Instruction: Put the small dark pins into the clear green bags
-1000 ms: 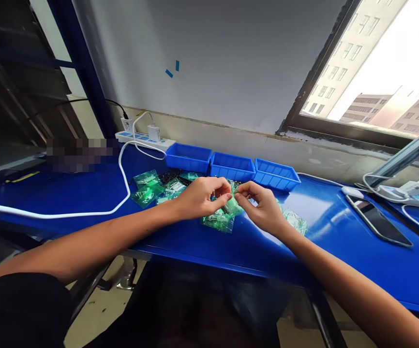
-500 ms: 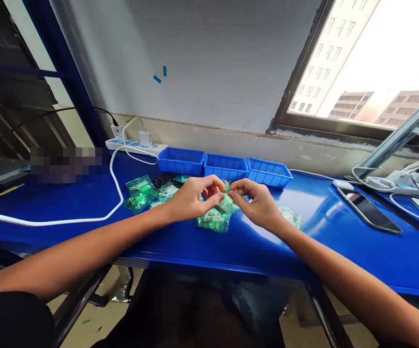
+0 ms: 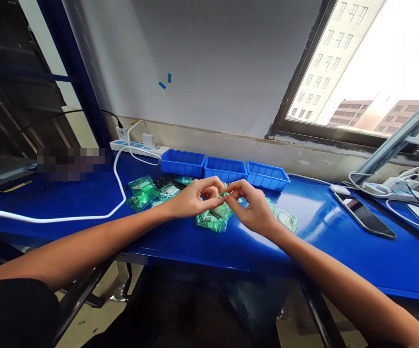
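My left hand (image 3: 198, 197) and my right hand (image 3: 249, 203) meet fingertip to fingertip above the blue table, both closed in a pinch. What sits between the fingertips is too small to make out. Just beneath them lies a green plastic bag (image 3: 213, 220) with thin metal-looking pieces in it. More green bags (image 3: 142, 193) are spread to the left, near a small heap of dark pieces (image 3: 164, 181). Another green bag (image 3: 285, 220) rests to the right, by my right wrist.
Three blue bins (image 3: 183, 162) stand in a row along the wall. A white power strip (image 3: 137, 148) and a white cable (image 3: 117, 179) are at the left. On the right lie a phone (image 3: 365, 214) and a second power strip (image 3: 387, 191).
The view has shifted slightly. My right hand's fingertips have come closer to the left ones and now appear to touch them; both hands remain pinched above the bags.
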`<move>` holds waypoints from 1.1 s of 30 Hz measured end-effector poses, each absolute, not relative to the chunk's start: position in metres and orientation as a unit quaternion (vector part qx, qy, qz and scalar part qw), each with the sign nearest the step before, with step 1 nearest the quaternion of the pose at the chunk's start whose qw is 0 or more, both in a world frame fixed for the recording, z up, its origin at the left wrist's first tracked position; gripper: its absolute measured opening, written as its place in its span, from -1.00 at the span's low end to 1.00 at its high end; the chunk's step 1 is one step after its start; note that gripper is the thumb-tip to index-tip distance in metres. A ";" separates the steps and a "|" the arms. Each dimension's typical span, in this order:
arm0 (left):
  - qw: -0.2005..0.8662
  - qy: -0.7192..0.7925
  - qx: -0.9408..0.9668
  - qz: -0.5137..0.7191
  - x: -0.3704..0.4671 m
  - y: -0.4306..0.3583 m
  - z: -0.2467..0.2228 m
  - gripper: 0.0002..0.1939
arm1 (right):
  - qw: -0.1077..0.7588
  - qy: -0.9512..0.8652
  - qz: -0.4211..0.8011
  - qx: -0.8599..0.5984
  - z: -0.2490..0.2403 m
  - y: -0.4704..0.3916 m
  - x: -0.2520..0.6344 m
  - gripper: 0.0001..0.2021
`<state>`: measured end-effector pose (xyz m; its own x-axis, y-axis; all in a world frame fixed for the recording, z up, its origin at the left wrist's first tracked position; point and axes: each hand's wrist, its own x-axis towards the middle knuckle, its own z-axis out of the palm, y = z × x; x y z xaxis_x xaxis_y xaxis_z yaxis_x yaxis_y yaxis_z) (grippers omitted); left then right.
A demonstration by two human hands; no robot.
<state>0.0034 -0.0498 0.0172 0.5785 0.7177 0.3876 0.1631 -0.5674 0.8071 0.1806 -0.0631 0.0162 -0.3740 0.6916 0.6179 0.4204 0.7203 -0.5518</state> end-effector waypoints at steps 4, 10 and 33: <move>0.349 0.274 0.813 0.377 0.003 -0.049 0.018 -0.81 | 0.422 -0.802 0.222 -0.360 0.019 -0.061 0.181 -0.86; 0.379 0.243 0.819 0.356 -0.001 -0.050 0.021 -0.78 | 0.407 -0.758 0.384 -0.334 0.016 -0.061 0.179 -0.73; 0.329 0.290 0.814 0.381 0.005 -0.044 0.017 -0.80 | 0.412 -0.736 0.392 -0.367 0.015 -0.051 0.184 -0.63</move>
